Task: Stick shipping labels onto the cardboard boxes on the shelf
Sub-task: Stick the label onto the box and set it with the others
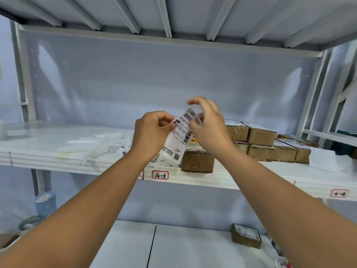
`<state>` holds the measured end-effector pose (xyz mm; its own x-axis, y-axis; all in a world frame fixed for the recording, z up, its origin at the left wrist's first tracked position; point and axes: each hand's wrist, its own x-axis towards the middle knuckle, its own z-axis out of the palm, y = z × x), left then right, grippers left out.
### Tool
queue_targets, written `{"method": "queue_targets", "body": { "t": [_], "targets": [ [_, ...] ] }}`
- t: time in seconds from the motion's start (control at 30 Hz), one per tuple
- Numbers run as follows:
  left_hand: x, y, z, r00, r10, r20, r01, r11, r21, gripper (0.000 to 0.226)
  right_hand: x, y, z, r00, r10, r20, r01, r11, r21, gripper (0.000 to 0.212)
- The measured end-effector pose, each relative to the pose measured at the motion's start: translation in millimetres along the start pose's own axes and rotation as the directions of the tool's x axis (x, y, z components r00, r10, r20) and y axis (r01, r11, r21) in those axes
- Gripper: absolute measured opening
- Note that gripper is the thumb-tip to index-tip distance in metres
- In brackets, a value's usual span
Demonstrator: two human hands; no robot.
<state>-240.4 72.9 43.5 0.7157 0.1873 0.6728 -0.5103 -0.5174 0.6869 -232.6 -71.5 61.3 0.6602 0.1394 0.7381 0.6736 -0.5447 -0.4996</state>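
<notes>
A white shipping label sheet point(178, 136) with barcodes is held up in front of the white shelf point(251, 178). My left hand point(152, 130) pinches its left edge. My right hand point(207, 124) pinches the upper right part, its upper fingers spread loosely; it looks blurred. Just behind and below the sheet a small cardboard box point(198, 161) sits near the shelf's front edge. More cardboard boxes point(266, 144), stacked two high and with labels on top, stand to the right on the same shelf.
Crumpled clear plastic and paper backing point(96, 146) lie on the shelf's left half. A tag reading 4-3 point(160, 175) is on the shelf edge. One labelled box point(246, 235) sits on the lower shelf. A roll of tape point(29, 223) lies at lower left.
</notes>
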Motion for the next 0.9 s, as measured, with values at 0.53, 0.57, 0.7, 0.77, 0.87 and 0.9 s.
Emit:
{"method": "queue_targets", "body": {
  "t": [0.53, 0.57, 0.7, 0.77, 0.87, 0.9],
  "targets": [
    [8.8, 5.2, 52.7, 0.949, -0.296, 0.107, 0.311, 0.827, -0.468, 0.042, 13.1, 53.9, -16.2, 0.769, 0.639, 0.001, -0.519, 0.623, 0.585, 0.025],
    [8.5, 1.3, 55.6, 0.966, -0.247, 0.075, 0.257, 0.901, -0.349, 0.052, 14.1, 57.0, -14.4, 0.761, 0.648, -0.025, -0.525, 0.638, 0.563, 0.027],
    [8.6, -19.5, 62.5, 0.969, -0.212, 0.123, 0.229, 0.962, -0.147, 0.061, 15.0, 70.7, -9.6, 0.713, 0.695, -0.091, -0.539, 0.627, 0.563, 0.025],
    [3.8, -29.7, 65.3, 0.951, -0.203, 0.232, 0.239, 0.961, -0.139, 0.061, 13.9, 77.8, -6.3, 0.695, 0.718, -0.046, -0.581, 0.598, 0.552, 0.021],
    [-6.5, -40.7, 65.9, 0.932, -0.136, 0.337, 0.230, 0.938, -0.258, 0.062, 11.8, 85.8, 1.0, 0.690, 0.723, 0.009, -0.621, 0.587, 0.519, 0.021],
    [-9.2, -43.7, 65.1, 0.923, -0.111, 0.369, 0.225, 0.932, -0.283, 0.069, 11.3, 87.2, 2.5, 0.688, 0.726, 0.011, -0.626, 0.586, 0.514, 0.021]
  ]
}}
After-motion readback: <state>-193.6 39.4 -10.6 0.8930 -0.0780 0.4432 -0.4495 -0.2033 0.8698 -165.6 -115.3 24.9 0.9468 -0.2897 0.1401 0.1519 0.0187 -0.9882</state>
